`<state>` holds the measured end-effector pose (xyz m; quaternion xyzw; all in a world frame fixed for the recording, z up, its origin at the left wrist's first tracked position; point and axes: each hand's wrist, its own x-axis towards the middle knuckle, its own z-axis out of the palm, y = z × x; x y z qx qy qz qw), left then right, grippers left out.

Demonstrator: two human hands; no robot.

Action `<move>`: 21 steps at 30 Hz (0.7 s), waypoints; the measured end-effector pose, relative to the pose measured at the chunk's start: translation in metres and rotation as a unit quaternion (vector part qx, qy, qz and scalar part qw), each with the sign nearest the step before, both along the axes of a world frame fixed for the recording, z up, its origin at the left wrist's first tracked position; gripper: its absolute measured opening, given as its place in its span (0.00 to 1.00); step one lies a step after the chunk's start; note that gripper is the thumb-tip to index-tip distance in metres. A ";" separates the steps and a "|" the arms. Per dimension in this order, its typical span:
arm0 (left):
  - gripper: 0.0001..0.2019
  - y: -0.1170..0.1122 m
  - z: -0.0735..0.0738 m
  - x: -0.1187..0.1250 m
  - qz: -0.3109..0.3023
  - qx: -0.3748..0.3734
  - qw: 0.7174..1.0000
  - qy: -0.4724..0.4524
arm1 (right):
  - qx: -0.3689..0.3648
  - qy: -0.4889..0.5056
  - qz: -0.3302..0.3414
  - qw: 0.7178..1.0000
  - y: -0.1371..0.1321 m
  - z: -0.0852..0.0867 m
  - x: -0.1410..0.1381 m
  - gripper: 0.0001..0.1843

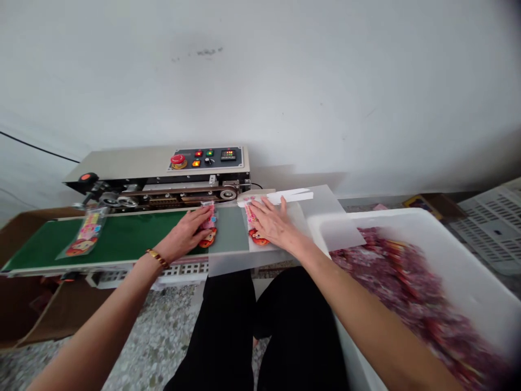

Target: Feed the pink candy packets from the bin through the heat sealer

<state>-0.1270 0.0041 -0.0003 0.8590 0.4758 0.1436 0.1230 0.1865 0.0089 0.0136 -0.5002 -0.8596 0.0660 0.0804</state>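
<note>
My left hand (pixel 188 233) lies flat, fingers stretched, over a clear plastic packet (pixel 208 237) with a pink and red cartoon print, at the right end of the green conveyor belt (pixel 142 231). Under the spread fingers of my right hand (pixel 273 221) is a similar packet (pixel 257 237), resting on the pale sheet to the right of the belt. Both packets have their top ends towards the sealing machine (pixel 163 163). A third packet (pixel 84 232) lies apart on the left part of the belt, its top end at the machine's rollers.
To the right, a white foam box (pixel 419 217) holds many red and pink packets. A cardboard box (pixel 65 315) stands below the belt's left end. The control panel (pixel 205 158) has a red stop button and lit switches. A white crate (pixel 494 222) stands far right.
</note>
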 end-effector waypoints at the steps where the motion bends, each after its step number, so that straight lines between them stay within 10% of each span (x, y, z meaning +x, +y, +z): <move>1: 0.25 -0.002 0.001 -0.008 0.025 0.016 0.999 0.014 | -0.001 0.000 0.002 1.000 0.001 -0.001 -0.006 0.28; 4: 0.20 -0.007 0.001 -0.004 0.085 0.092 0.992 0.015 | -0.007 0.008 -0.002 1.000 0.003 -0.001 -0.017 0.26; 12: 0.25 -0.002 -0.006 0.122 -0.026 0.032 0.998 -0.041 | -0.001 0.030 -0.047 0.998 -0.007 0.012 0.003 0.24; 21: 0.30 0.018 0.001 0.047 -0.073 -0.023 0.995 -0.060 | 0.066 0.052 -0.105 0.991 -0.103 -0.001 0.110 0.21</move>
